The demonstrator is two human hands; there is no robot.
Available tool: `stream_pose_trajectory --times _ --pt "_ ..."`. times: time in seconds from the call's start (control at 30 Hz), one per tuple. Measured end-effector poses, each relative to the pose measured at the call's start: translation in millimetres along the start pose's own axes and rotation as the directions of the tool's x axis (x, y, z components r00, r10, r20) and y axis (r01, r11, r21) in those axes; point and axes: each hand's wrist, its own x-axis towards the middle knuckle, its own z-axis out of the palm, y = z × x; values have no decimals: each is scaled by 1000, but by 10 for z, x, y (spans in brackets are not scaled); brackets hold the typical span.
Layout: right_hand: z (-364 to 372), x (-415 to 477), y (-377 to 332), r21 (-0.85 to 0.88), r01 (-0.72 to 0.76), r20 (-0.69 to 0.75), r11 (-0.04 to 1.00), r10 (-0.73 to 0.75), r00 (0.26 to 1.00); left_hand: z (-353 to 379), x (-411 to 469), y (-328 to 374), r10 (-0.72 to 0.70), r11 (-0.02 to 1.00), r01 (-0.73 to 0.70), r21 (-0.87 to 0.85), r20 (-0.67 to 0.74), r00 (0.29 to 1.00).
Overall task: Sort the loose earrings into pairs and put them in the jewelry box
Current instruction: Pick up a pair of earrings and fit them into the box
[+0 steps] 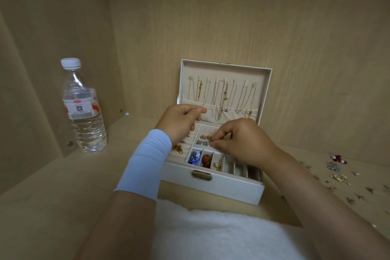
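An open white jewelry box (213, 188) stands in the middle, its raised lid (223, 86) hung with thin necklaces. My right hand (238, 143) is over the perforated earring panel (207, 133) and pinches a small earring (211, 143) next to other small earrings pinned there. My left hand (179, 122) hovers above the box's left ring rolls with fingers loosely curled, holding nothing I can see. Front compartments hold blue (194, 158), brown (206, 160) and gold (217, 164) pieces. Several loose earrings (337, 175) lie scattered on the wooden surface at the right.
A clear water bottle (84, 107) with a white cap stands at the left near the wooden side wall. A white fluffy cloth (211, 236) lies at the front below the box. Wooden panels close in the back and left.
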Motion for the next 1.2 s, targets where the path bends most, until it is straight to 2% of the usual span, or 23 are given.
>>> stream_pose_trajectory --times 0.3,0.43,0.53,0.63,0.73,0.83,0.93,1.03,1.2 --pt "28 -26 -77 -209 90 -45 974 -101 994 28 -23 21 -6 994 5 -106 -7 1000" --pt "-17 -9 -40 -223 138 47 965 -131 990 28 -31 30 -42 986 42 -164 2 999" --pt "-61 5 -23 -199 143 111 970 -122 986 35 -44 29 -28 990 28 -137 8 1000" --pt "-78 30 27 -94 72 110 993 -62 992 47 -60 26 -22 993 20 -117 -15 1000" --pt "-151 63 68 97 50 -78 994 -42 996 64 -78 55 -30 983 34 -181 26 999" --pt "-258 53 9 264 126 -225 956 -66 972 100 -94 87 -28 978 41 -205 68 997" --pt "-246 32 -47 250 184 -242 951 -122 962 133 -100 97 -22 981 38 -191 87 996" --pt "-198 35 -28 261 171 -278 950 -95 956 136 -114 96 -29 982 48 -182 101 994" --pt "-182 34 -41 426 140 -267 894 -23 963 126 -132 101 -30 985 50 -167 118 993"
